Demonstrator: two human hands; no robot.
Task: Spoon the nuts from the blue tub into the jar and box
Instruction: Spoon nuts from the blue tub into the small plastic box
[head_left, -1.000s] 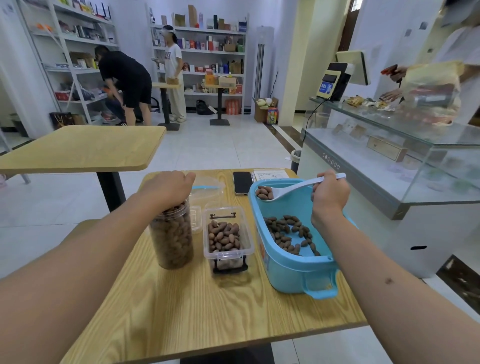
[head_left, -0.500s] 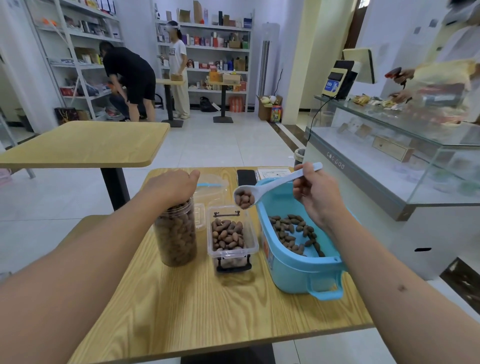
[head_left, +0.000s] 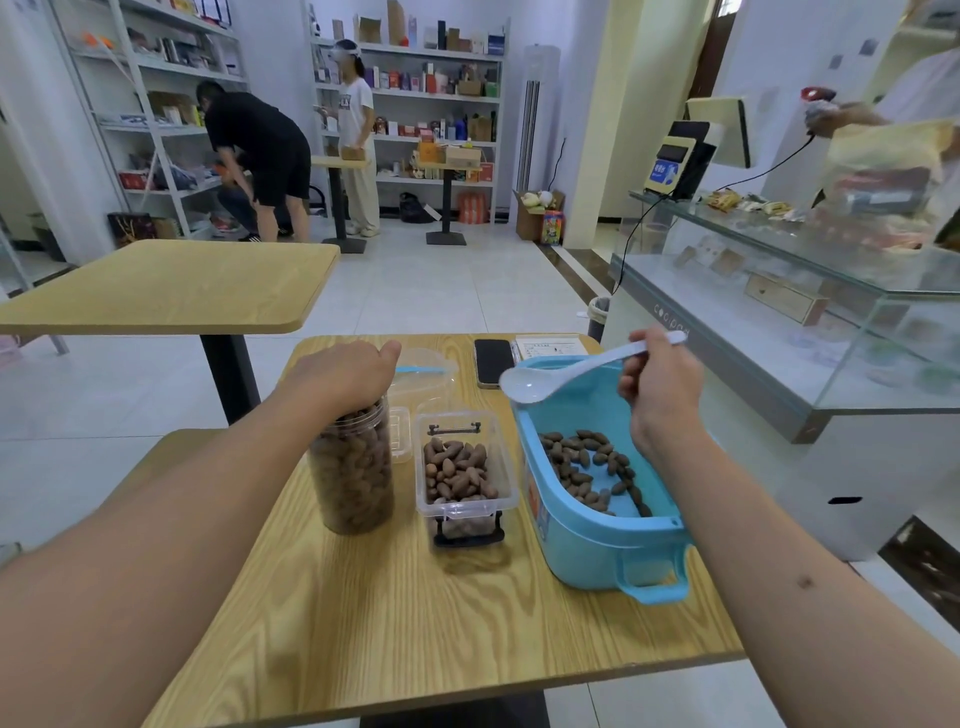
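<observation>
- Nearest me, the front half of the worktop (head_left: 395, 623) carries nothing I need; both my forearms reach across it toward the containers.
- The blue tub (head_left: 587, 545) sits at my right with its handle toward me. A thin scatter of nuts (head_left: 592, 467) covers part of its floor and plenty of bare blue shows through, so I judge most of the stock is already moved out and only a few spoonfuls are left.
- The box (head_left: 465, 470) stands just left of the tub, open-topped, with nuts heaped close to its rim. I judge it nearly done, with room for perhaps one more scoop.
- The jar (head_left: 353, 467) stands left of the box and looks packed almost to the neck. My left hand (head_left: 345, 371) rests over its mouth, fingers curled down around the rim and holding it steady, so I can't see the very top level.
- My right hand (head_left: 657, 384) hangs over the far end of the tub, fingers closed round the handle of the white spoon (head_left: 566, 370). The bowl points left, sits above the tub's far rim and is empty.
- I read this as the gap between scoops: the next dip into the tub isn't yet made.
- Farther back lie a clear lid (head_left: 423, 371), a phone (head_left: 492, 361) and a paper sheet (head_left: 548, 345).
</observation>
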